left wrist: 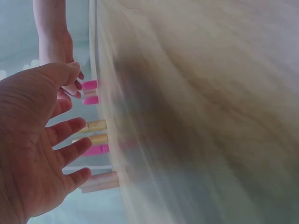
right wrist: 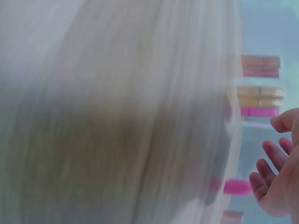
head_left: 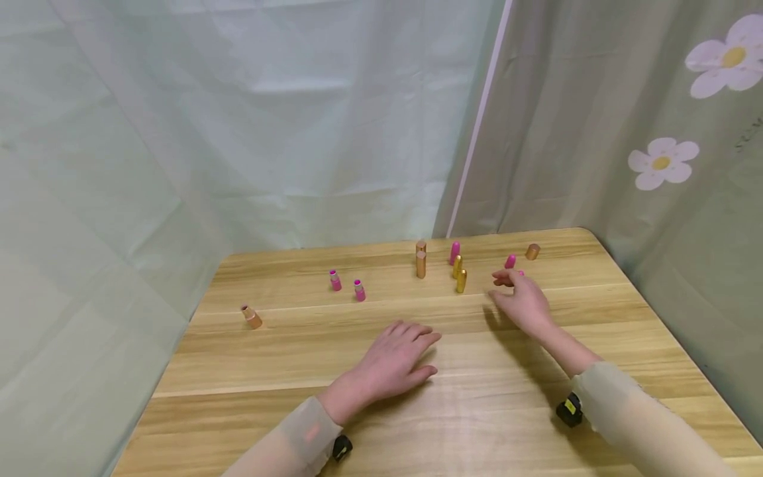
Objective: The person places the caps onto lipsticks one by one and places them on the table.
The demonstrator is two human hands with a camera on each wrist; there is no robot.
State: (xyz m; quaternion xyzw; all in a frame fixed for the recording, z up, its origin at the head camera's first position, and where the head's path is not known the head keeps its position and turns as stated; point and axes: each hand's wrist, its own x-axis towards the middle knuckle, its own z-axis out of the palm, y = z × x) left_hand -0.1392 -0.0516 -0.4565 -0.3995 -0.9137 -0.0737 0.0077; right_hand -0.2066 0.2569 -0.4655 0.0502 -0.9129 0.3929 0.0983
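My right hand point(head_left: 526, 303) is over the right part of the table, its fingers loosely bent and nothing between them. Just beyond its fingers stands a pink bullet-shaped lipstick cap point(head_left: 510, 261); a second pink cap point(head_left: 521, 272) is mostly hidden behind the hand. Left of this hand are two gold bullet-shaped lipsticks point(head_left: 461, 281), with a pink lipstick point(head_left: 455, 253) behind them. My left hand point(head_left: 393, 361) hovers low over the middle of the table, palm down, fingers spread and holding nothing. In the left wrist view its palm point(left wrist: 28, 135) shows bare.
Two upright copper lipstick tubes point(head_left: 420, 265) stand near the back edge. A short copper cap point(head_left: 533, 251) is at the back right. Two uncapped pink lipstick bases point(head_left: 359, 290) and a copper base point(head_left: 252, 317) are on the left. A curtain point(head_left: 334, 132) hangs behind the wooden table point(head_left: 268, 397).
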